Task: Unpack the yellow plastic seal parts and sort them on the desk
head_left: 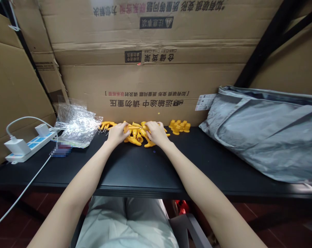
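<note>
Both hands are at a pile of yellow plastic pieces near the back of the black table; some pieces have curved, T-shaped ends and others look like hollow tubes. My left hand is closed at the left of the pile, its fingers round a yellow plastic piece. On the other side my right hand is closed on a second yellow piece, mostly hidden by the fingers. The two held parts are close together, and I cannot tell whether they touch. More curved yellow pieces lie left of my left hand.
Several yellow flanged caps stand in a group right of the pile. Crumpled clear plastic and a white power strip with cables are at left. A grey fabric bag fills the right side. Cardboard walls the back.
</note>
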Action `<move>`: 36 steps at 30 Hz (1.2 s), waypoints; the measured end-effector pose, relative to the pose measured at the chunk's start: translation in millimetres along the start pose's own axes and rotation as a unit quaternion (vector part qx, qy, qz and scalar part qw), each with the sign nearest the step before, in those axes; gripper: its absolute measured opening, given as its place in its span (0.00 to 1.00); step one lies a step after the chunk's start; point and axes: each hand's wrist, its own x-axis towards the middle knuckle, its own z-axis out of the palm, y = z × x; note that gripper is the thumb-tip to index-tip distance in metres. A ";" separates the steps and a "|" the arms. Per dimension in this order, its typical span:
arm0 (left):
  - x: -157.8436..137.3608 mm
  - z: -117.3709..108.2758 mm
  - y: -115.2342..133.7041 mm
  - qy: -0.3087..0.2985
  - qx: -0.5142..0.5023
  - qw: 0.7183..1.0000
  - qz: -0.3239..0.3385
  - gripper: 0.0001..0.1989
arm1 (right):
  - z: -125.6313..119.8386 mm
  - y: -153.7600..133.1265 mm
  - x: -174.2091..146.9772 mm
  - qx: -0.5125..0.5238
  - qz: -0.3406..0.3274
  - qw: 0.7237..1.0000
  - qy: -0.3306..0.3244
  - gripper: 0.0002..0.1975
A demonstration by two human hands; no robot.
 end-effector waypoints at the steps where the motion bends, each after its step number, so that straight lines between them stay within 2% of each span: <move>1: 0.3 -0.3 -1.0 -0.002 0.003 1.000 -0.006 0.16 | 0.1 3.6 0.0 -0.002 0.015 1.000 0.006 0.11; 5: 1.3 -1.5 -4.4 -0.019 0.018 0.999 -0.030 0.16 | 1.1 27.2 -0.7 0.003 0.106 0.993 0.057 0.10; 9: 2.0 -0.1 -6.3 -0.017 0.024 0.998 -0.048 0.16 | 2.0 64.9 -7.5 0.018 0.231 0.963 0.136 0.13; 11: 2.4 1.1 -7.2 -0.016 0.020 0.998 -0.051 0.16 | 2.3 85.4 -15.5 0.022 0.312 0.935 0.165 0.14; 14: 2.9 2.4 -8.4 -0.016 0.010 0.998 -0.058 0.15 | 3.2 111.8 -32.0 0.020 0.442 0.877 0.190 0.14; 16: 3.2 2.9 -9.3 -0.017 0.005 0.998 -0.064 0.15 | 5.1 124.2 -43.3 0.025 0.508 0.841 0.182 0.15; 19: 3.6 3.4 -10.9 -0.016 -0.002 0.997 -0.071 0.15 | 10.6 135.1 -56.2 0.047 0.583 0.799 0.137 0.15; 22: 3.9 4.0 -12.6 -0.015 -0.010 0.997 -0.075 0.15 | 17.0 139.6 -61.8 0.059 0.620 0.777 0.097 0.15; 29: 6.3 6.5 -15.8 0.002 -0.031 0.995 -0.093 0.16 | 20.8 142.4 -60.3 0.050 0.624 0.779 0.047 0.17; 36: 8.2 10.1 -25.8 0.043 -0.072 0.989 -0.122 0.14 | 23.0 145.6 -60.8 0.053 0.620 0.782 0.045 0.14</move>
